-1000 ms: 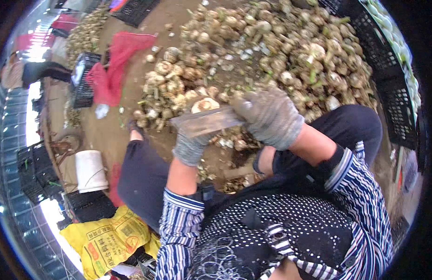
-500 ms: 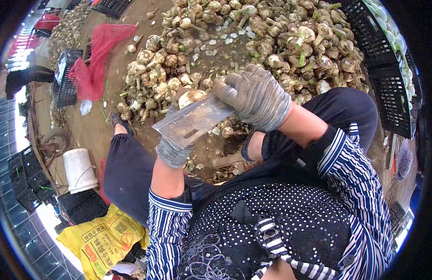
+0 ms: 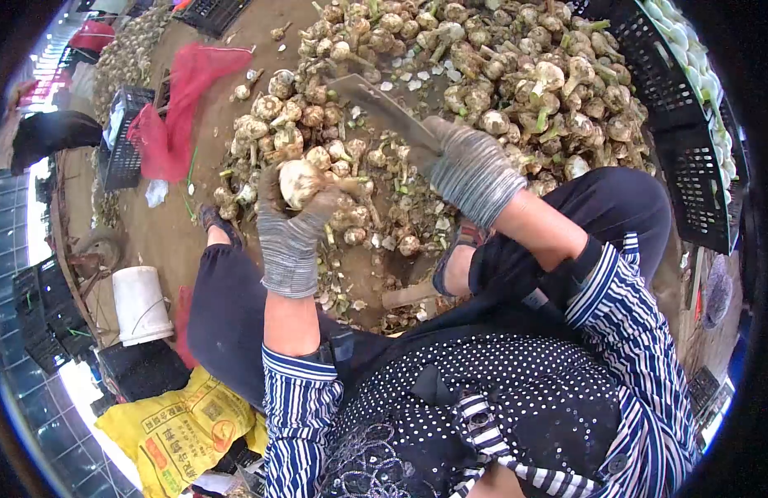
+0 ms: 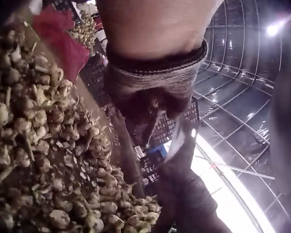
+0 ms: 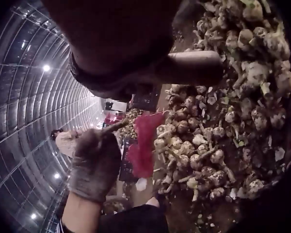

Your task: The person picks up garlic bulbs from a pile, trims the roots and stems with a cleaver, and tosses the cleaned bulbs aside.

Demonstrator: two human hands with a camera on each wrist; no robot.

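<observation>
In the head view my gloved left hand [image 3: 297, 224] grips a garlic bulb [image 3: 299, 183] whose pale face is turned up. My gloved right hand [image 3: 475, 170] holds a wide-bladed cleaver [image 3: 384, 108] by its handle, its blade slanting away over the heap, apart from the bulb. The pale rounded end of the cleaver's handle [image 5: 196, 66] sticks out of the right fist in the right wrist view, where the left hand [image 5: 94, 165] is seen farther off. Below and beyond both hands lies a large heap of soiled garlic bulbs [image 3: 558, 91] with stems.
Black crates [image 3: 691, 170] holding pale bulbs stand along the right. To the left are a red mesh bag [image 3: 185, 108], a white bucket [image 3: 141, 303] and a yellow printed sack [image 3: 180, 432]. A short wooden piece [image 3: 409, 295] lies between the person's legs.
The cleaver has swung up and away from the left hand, its blade now pointing to the far left. The left hand has turned, showing more of the bulb's pale face.
</observation>
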